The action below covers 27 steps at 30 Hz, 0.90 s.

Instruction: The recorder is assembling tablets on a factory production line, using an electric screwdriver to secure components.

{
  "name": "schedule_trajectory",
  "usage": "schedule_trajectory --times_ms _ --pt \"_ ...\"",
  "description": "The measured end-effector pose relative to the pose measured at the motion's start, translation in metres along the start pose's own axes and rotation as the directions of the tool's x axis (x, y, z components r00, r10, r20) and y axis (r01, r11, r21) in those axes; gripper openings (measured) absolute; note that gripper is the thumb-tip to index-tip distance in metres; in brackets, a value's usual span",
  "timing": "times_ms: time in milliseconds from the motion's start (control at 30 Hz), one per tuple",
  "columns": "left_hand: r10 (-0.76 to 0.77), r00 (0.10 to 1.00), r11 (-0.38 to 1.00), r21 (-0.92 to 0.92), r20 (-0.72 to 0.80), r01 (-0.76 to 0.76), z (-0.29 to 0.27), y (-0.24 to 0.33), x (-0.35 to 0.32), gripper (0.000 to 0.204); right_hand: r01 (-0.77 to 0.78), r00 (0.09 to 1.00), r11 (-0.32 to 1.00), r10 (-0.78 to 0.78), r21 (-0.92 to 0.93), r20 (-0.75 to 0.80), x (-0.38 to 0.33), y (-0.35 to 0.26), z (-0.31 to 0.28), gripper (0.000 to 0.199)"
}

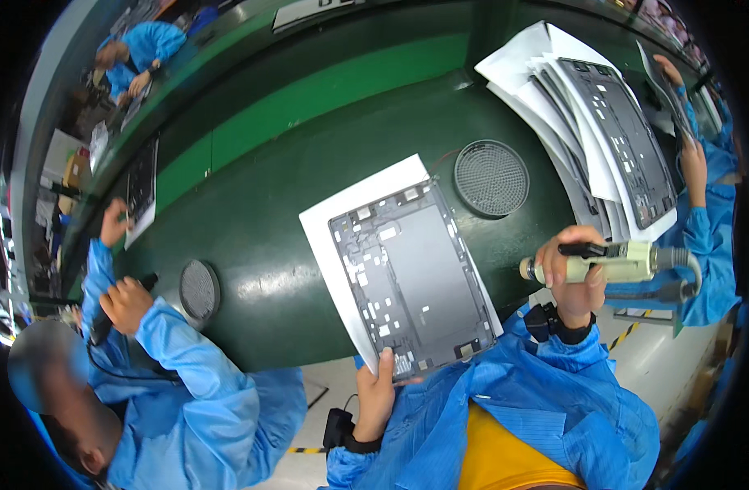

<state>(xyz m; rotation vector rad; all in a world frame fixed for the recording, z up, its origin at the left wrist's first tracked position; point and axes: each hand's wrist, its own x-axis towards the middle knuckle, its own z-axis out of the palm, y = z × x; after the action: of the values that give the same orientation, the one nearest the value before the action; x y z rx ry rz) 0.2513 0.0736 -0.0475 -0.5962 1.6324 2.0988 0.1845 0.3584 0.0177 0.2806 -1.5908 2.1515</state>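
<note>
A dark grey tablet back housing [440, 269], dotted with small white pieces, lies over a white sheet [325, 229] on the green bench in front of me. My left hand [376, 396] grips the housing's near left corner, thumb on top and fingers underneath. My right hand [572, 287] is wrapped round a cream corded electric screwdriver [632, 263] with a black lever. It is held level to the right of the housing, its tip pointing left and apart from the housing.
A round grey mesh-topped dish [491, 178] sits beyond the housing. Farther right, more housings [624, 139] are stacked between white sheets [517, 61]. Another round mesh dish [199, 290] stands at left, near a co-worker's hand [128, 304]. Other people work at both sides.
</note>
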Motion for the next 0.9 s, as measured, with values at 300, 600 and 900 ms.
schedule_trajectory --times_ms 300,600,900 --pt "0.405 0.914 0.853 0.358 0.008 -0.381 -0.001 0.124 0.074 0.035 0.022 0.972 1.0 -0.02 0.007 -0.232 -0.044 -0.008 -0.024 0.056" --pt "0.458 0.888 0.859 0.237 0.038 -0.454 0.033 0.267 0.271 0.025 0.082 0.961 0.997 -0.078 0.005 -0.267 -0.056 0.0 -0.022 0.052" --pt "0.409 0.906 0.852 0.403 -0.113 -0.334 0.015 0.29 0.365 0.028 0.163 0.969 0.963 -0.197 -0.213 -0.15 -0.053 -0.011 -0.015 0.048"
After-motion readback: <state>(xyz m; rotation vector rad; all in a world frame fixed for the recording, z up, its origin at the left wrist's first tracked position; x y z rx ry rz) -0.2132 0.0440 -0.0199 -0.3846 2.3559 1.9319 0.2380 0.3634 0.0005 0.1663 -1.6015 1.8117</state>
